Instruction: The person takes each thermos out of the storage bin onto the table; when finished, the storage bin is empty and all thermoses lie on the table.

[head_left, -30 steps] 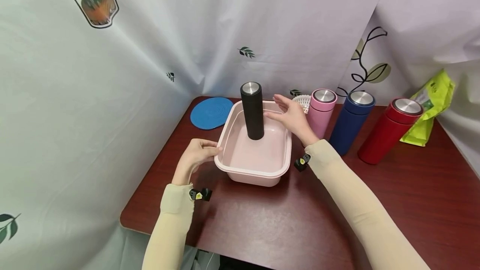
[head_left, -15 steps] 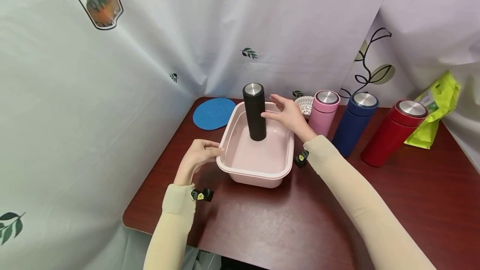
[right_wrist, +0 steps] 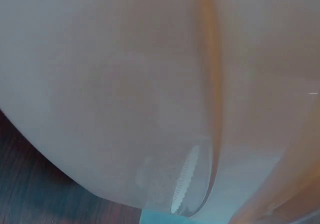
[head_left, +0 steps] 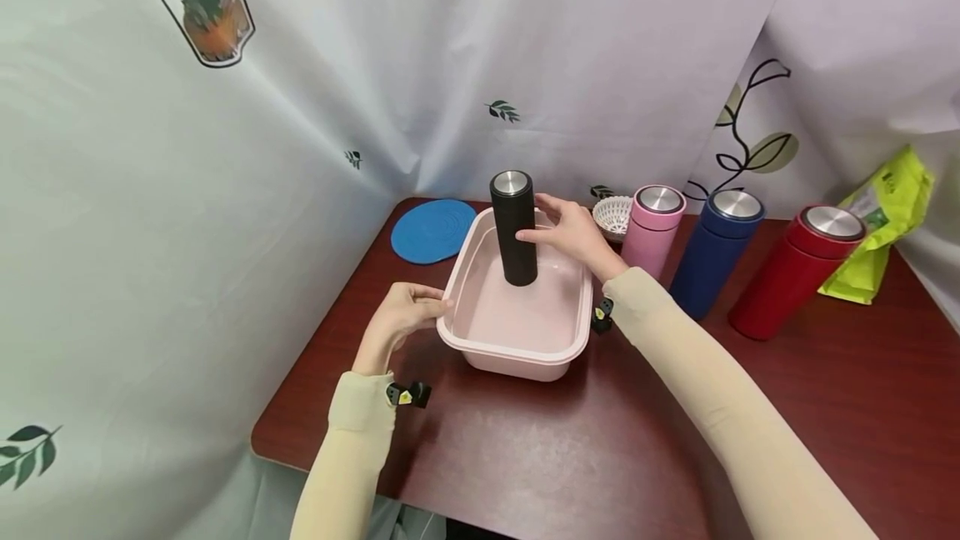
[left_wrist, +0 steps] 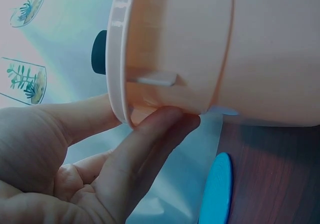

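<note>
A pink plastic basin (head_left: 517,354) rests on the dark wooden table. Inside it, a tall black thermos (head_left: 516,244) with a steel-topped lid stands upright towards the back. My left hand (head_left: 405,313) pinches the basin's left rim, thumb over the lip and fingers beneath; the left wrist view shows this hand (left_wrist: 100,164) up close. With thumb across the front of the thermos and fingers reaching behind its right side, my right hand (head_left: 570,232) grips its upper part. The fingertips behind it are hidden. Mostly the basin's outer wall (right_wrist: 125,84) fills the right wrist view.
Right of the basin stand a pink thermos (head_left: 651,232), a blue thermos (head_left: 712,261) and a red thermos (head_left: 787,282). A white woven basket (head_left: 613,219) sits behind. A blue round mat (head_left: 431,232) lies back left; a lime-green bag (head_left: 873,240) leans far right.
My right hand has moved left onto the black thermos, its thumb now across the front. The left hand keeps its hold on the basin rim. The head view has shifted slightly.
</note>
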Action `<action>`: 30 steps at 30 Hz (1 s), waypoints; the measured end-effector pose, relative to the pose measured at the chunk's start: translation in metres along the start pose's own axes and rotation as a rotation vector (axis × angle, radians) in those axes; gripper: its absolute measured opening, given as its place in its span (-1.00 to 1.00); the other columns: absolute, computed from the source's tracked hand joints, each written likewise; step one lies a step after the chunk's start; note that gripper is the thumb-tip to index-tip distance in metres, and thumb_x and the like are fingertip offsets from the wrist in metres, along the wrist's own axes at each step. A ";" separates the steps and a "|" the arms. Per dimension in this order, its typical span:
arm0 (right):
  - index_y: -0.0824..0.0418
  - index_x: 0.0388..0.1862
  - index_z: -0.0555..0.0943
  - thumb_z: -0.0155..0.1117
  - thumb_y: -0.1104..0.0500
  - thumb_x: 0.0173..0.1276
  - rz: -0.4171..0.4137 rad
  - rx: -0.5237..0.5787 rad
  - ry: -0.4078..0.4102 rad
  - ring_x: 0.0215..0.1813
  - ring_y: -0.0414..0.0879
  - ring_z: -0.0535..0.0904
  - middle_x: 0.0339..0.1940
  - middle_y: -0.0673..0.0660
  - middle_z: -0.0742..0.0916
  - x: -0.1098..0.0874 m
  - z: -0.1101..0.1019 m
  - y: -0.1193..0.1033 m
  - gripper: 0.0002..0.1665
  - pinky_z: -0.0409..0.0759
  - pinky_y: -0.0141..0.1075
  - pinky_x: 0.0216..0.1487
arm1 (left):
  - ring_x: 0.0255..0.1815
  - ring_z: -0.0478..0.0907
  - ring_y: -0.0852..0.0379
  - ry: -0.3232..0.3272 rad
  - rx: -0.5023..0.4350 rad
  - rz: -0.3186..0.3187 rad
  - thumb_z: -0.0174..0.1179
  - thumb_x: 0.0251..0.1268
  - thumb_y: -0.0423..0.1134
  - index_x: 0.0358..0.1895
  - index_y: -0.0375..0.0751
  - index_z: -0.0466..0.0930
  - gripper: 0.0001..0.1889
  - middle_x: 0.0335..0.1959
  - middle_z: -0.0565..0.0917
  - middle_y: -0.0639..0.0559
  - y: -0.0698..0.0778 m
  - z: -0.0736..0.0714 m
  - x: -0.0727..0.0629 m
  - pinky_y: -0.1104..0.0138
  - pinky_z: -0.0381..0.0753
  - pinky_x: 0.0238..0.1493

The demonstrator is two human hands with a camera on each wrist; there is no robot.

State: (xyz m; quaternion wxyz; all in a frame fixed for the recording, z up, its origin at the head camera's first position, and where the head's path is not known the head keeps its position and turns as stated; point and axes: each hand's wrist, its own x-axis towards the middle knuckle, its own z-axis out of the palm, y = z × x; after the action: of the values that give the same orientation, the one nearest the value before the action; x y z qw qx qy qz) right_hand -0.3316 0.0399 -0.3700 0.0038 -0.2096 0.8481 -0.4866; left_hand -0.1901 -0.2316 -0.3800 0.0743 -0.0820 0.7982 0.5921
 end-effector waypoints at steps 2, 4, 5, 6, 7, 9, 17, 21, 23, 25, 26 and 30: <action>0.12 0.46 0.35 0.56 -0.15 0.05 -0.001 -0.007 -0.011 0.39 0.04 0.45 0.43 0.13 0.48 0.001 0.001 -0.001 0.03 0.46 -0.15 0.36 | -0.27 0.71 0.05 0.002 0.007 -0.002 0.32 0.21 -0.39 0.06 -0.60 0.55 -0.59 -0.08 0.68 -0.44 0.000 0.000 0.000 0.10 0.72 -0.08; 0.14 0.48 0.32 0.55 -0.15 0.05 0.000 -0.012 -0.023 0.38 0.07 0.46 0.43 0.16 0.47 0.002 0.002 -0.002 0.06 0.46 -0.11 0.36 | -0.26 0.71 0.04 0.005 0.011 -0.001 0.33 0.21 -0.38 0.06 -0.60 0.55 -0.59 -0.08 0.68 -0.44 0.000 0.001 0.000 0.11 0.73 -0.10; 0.15 0.49 0.31 0.55 -0.15 0.05 0.000 -0.012 -0.030 0.38 0.08 0.46 0.43 0.18 0.47 0.003 0.003 -0.003 0.07 0.47 -0.10 0.35 | -0.26 0.71 0.03 0.005 0.011 0.000 0.33 0.20 -0.38 0.07 -0.60 0.55 -0.59 -0.07 0.68 -0.44 0.000 0.001 0.000 0.13 0.73 -0.11; 0.17 0.49 0.30 0.55 -0.14 0.05 0.000 -0.014 -0.035 0.38 0.09 0.45 0.43 0.20 0.46 0.004 0.004 -0.003 0.08 0.46 -0.08 0.36 | -0.25 0.71 0.02 0.006 0.012 0.001 0.33 0.20 -0.38 0.07 -0.60 0.54 -0.58 -0.07 0.67 -0.45 0.000 0.001 0.000 0.14 0.74 -0.12; 0.19 0.49 0.29 0.55 -0.14 0.05 -0.001 -0.014 -0.038 0.38 0.10 0.45 0.43 0.22 0.46 0.004 0.004 -0.003 0.09 0.46 -0.08 0.36 | -0.25 0.71 0.02 0.005 0.012 0.002 0.33 0.20 -0.38 0.07 -0.60 0.54 -0.58 -0.06 0.67 -0.45 -0.001 0.001 0.000 0.15 0.74 -0.13; 0.21 0.49 0.28 0.55 -0.12 0.07 -0.007 -0.011 -0.041 0.37 0.11 0.45 0.42 0.24 0.46 0.006 0.006 -0.003 0.09 0.46 -0.07 0.35 | -0.25 0.71 0.02 0.005 0.010 0.005 0.32 0.20 -0.38 0.07 -0.61 0.54 -0.58 -0.06 0.67 -0.45 -0.001 0.001 0.000 0.17 0.74 -0.15; 0.20 0.43 0.38 0.53 -0.03 0.13 -0.022 0.013 -0.059 0.31 0.12 0.52 0.30 0.25 0.59 0.008 0.010 -0.001 -0.08 0.48 -0.04 0.33 | -0.27 0.71 0.03 0.005 0.023 0.017 0.32 0.21 -0.39 0.05 -0.60 0.56 -0.60 -0.10 0.69 -0.44 0.000 0.000 -0.001 0.16 0.74 -0.15; 0.20 0.36 0.45 0.55 -0.04 0.09 -0.029 -0.021 -0.033 0.24 0.12 0.57 0.22 0.25 0.63 0.007 0.011 -0.003 -0.12 0.51 -0.03 0.29 | -0.25 0.71 0.03 0.009 0.034 0.018 0.32 0.22 -0.40 0.05 -0.60 0.56 -0.61 -0.10 0.69 -0.43 0.002 0.000 -0.001 0.16 0.74 -0.14; 0.20 0.29 0.52 0.57 -0.05 0.07 -0.036 -0.051 -0.012 0.18 0.12 0.59 0.16 0.25 0.64 0.006 0.012 -0.003 -0.18 0.53 -0.03 0.24 | -0.24 0.71 0.02 0.010 0.037 0.020 0.32 0.22 -0.40 0.05 -0.60 0.56 -0.62 -0.10 0.69 -0.43 0.003 0.000 -0.001 0.15 0.74 -0.13; 0.20 0.20 0.58 0.57 -0.04 0.06 -0.054 -0.072 0.006 0.11 0.11 0.59 0.07 0.25 0.64 0.006 0.012 -0.003 -0.26 0.55 -0.03 0.18 | -0.24 0.72 0.01 0.013 0.043 0.022 0.32 0.22 -0.39 0.05 -0.59 0.56 -0.61 -0.10 0.69 -0.43 0.003 0.001 -0.001 0.15 0.74 -0.13; 0.21 0.15 0.60 0.57 -0.04 0.06 -0.064 -0.080 0.014 0.08 0.10 0.59 0.03 0.24 0.63 0.006 0.013 -0.002 -0.30 0.56 -0.04 0.15 | -0.24 0.72 0.01 0.017 0.040 0.019 0.32 0.21 -0.39 0.04 -0.59 0.57 -0.61 -0.11 0.69 -0.43 0.003 0.001 -0.001 0.15 0.74 -0.14; 0.22 0.05 0.64 0.57 -0.05 0.06 -0.092 -0.091 0.035 0.02 0.07 0.58 -0.04 0.21 0.61 0.005 0.016 0.000 -0.38 0.59 -0.09 0.08 | -0.27 0.71 0.04 0.024 0.029 0.006 0.32 0.20 -0.39 0.04 -0.59 0.57 -0.62 -0.11 0.70 -0.42 0.002 0.002 -0.003 0.17 0.74 -0.16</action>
State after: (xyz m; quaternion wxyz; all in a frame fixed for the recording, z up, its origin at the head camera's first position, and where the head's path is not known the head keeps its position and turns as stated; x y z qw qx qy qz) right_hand -0.3325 0.0254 -0.3778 -0.0429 -0.2400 0.8586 -0.4509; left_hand -0.1876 -0.2290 -0.3780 0.0643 -0.0856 0.8079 0.5796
